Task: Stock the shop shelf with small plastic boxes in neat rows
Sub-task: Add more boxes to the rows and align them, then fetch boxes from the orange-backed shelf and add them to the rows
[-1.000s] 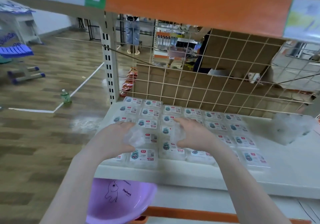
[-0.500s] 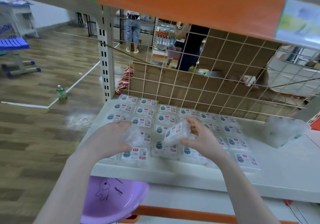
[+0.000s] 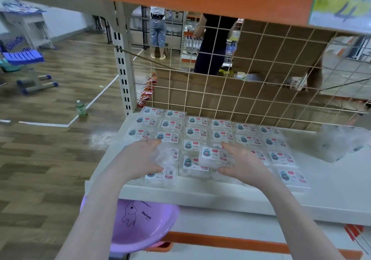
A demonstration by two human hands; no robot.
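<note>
Right hand (image 3: pixel 244 162) grips a box (image 3: pixel 215 156) by its edges; left hand (image 3: pixel 138 159) clutches clear wrap (image 3: pixel 163 156). Box looks light, stiff, slick — hold the sides.

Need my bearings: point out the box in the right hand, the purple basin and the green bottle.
Box (image 3: pixel 215 156), head view, on its label.
Purple basin (image 3: pixel 140 233), head view, inner wall.
Green bottle (image 3: pixel 81 109), head view, its body.
</note>
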